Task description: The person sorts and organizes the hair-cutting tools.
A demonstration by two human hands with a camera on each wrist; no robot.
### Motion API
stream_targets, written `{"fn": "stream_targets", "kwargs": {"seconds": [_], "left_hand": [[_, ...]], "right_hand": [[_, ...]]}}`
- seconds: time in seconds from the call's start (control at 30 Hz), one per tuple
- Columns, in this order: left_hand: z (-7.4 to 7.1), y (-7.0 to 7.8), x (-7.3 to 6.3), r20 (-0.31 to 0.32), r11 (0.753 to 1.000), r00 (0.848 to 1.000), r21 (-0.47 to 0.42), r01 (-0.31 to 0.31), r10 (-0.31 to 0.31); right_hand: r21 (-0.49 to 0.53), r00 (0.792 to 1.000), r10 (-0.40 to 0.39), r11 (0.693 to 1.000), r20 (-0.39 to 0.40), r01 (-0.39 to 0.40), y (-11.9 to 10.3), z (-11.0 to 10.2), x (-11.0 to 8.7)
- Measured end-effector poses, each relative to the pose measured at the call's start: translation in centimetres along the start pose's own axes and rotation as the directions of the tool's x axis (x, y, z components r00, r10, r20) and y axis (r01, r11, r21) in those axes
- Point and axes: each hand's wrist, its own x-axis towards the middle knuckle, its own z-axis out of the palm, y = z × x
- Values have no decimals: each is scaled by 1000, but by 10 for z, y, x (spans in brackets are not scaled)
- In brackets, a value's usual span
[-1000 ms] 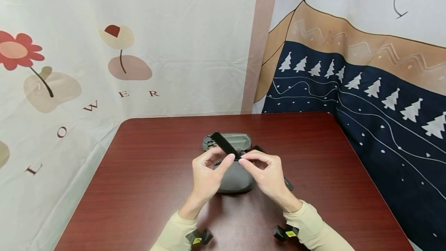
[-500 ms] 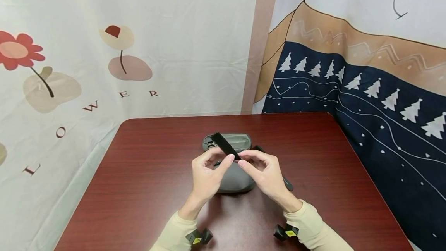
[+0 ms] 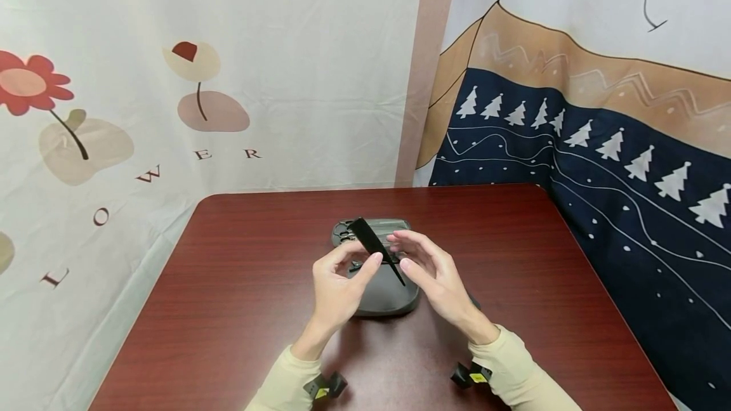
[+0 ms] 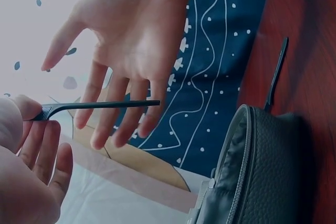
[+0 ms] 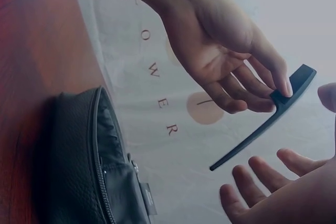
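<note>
My left hand [image 3: 337,284] pinches a black tail comb [image 3: 368,236] between thumb and fingers, raised above the case. The comb slants, its thin tapered handle pointing down toward my right hand [image 3: 434,278]. That right hand is spread beside the handle, fingers apart and touching nothing, as the left wrist view shows with the palm facing the comb [image 4: 105,105]. Below both hands lies a dark grey zippered case [image 3: 385,300], unzipped and opened out. Its far half holds small metal tools [image 3: 344,232], too small to name for certain.
A slim black item [image 4: 278,72] lies on the table to the right of the case, mostly hidden behind my right hand in the head view. The reddish-brown table [image 3: 257,252] meets printed curtains [image 3: 320,81] at the back and right.
My right hand has let go of the comb's handle end and spread its fingers, moving slightly right. The handle now shows. My left hand keeps its pinch on the comb.
</note>
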Motion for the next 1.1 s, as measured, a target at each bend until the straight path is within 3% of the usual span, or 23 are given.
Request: {"fn": "stream_targets", "kwargs": {"seconds": [0.13,0.27,0.37,0.47,0.57,0.77,1.1], "left_hand": [[-2,-1,1,4,998,999,49,-34,33],[-6,-3,4,10,978,992,170,-123,123],[-11,-4,6,21,938,977,275,-210,212],[-15,-6,10,39,884,949,353,-306,312],[-18,-7,14,62,818,906,408,-406,418],[-25,-7,23,134,668,798,476,-572,588],[-37,-8,31,299,393,633,578,-716,714]], "right_hand": [[-41,1000,3,999,25,-2,-2,-3,0],[-53,1000,5,999,8,-5,-5,-6,1],[-59,1000,-1,998,-15,0,-7,-9,2],[-72,999,-18,997,-32,15,-9,-11,3],[-88,998,-43,995,-40,39,-11,-14,4],[-113,996,-73,991,-56,66,-14,-19,5],[-131,994,-85,989,-71,76,-15,-23,5]]}}
